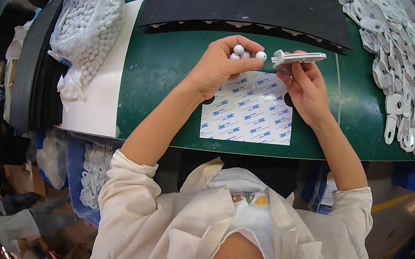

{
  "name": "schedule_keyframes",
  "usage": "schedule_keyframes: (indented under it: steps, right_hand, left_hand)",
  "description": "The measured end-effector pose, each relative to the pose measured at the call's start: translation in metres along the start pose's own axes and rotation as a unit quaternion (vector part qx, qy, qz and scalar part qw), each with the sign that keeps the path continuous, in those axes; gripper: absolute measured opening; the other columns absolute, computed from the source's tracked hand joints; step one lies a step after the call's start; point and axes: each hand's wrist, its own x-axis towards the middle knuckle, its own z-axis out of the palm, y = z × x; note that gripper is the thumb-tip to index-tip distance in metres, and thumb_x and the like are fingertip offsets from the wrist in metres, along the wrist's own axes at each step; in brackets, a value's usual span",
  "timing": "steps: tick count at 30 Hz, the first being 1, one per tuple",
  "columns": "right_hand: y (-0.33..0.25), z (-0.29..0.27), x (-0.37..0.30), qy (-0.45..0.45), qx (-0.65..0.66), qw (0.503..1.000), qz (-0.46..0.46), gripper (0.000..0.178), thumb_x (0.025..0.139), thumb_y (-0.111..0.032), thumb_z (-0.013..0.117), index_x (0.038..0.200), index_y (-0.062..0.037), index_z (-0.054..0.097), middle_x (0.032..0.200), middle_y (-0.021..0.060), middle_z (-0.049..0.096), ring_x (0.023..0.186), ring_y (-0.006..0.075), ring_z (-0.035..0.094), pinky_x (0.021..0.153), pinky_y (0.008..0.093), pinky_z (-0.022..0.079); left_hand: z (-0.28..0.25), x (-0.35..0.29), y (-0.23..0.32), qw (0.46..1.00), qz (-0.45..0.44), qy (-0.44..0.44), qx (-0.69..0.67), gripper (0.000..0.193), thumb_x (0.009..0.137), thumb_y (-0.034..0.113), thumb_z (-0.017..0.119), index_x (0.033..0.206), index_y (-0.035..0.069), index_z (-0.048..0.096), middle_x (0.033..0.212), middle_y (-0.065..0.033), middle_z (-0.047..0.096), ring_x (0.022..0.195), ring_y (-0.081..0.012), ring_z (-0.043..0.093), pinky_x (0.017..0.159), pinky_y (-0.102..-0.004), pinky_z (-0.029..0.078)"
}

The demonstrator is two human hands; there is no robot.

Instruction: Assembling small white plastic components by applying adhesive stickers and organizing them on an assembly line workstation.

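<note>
My left hand [222,64] is closed around several small white balls [239,50]. One more white ball [261,56] sits at the tips of its thumb and finger. Close to that ball, on the right, is the pronged end of a long white plastic part [300,60]. My right hand [304,82] grips this part between thumb and fingers, holding it nearly level above the table. The ball and the prongs appear slightly apart. Below both hands, a white sheet with blue print [248,114] lies on the green table [166,79].
A clear bag of white balls [86,21] spills onto white board at the left. Many white plastic parts [405,79] are heaped at the right. A black panel [249,0] spans the back. Blue bins [75,174] stand below the table's front edge.
</note>
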Motion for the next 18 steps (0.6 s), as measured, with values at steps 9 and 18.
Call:
schedule_keyframes:
  steps: [9, 18]
  right_hand:
    - [0.002, -0.001, -0.001, 0.002, -0.021, 1.0, 0.021, 0.024, 0.095, -0.013, 0.046, 0.118, -0.0101, 0.049, 0.116, 0.0056, 0.053, 0.107, 0.0154, 0.052, 0.093, 0.0319, 0.044]
    - [-0.006, 0.006, -0.001, 0.0, -0.066, 0.995, 0.075, 0.027, 0.094, -0.017, 0.05, 0.119, -0.0062, 0.046, 0.104, 0.0046, 0.055, 0.085, 0.0118, 0.055, 0.077, 0.0279, 0.047]
  left_hand:
    - [0.005, -0.002, 0.002, 0.999, 0.008, -0.005, 0.046, 0.022, 0.068, 0.011, 0.079, 0.086, 0.006, 0.067, 0.071, 0.0002, 0.06, 0.057, -0.0037, 0.047, 0.05, -0.0171, 0.037]
    - [0.004, 0.0, -0.006, 0.99, 0.085, -0.012, 0.11, 0.022, 0.065, 0.008, 0.08, 0.07, 0.008, 0.058, 0.07, 0.0004, 0.059, 0.06, -0.005, 0.051, 0.053, -0.0178, 0.04]
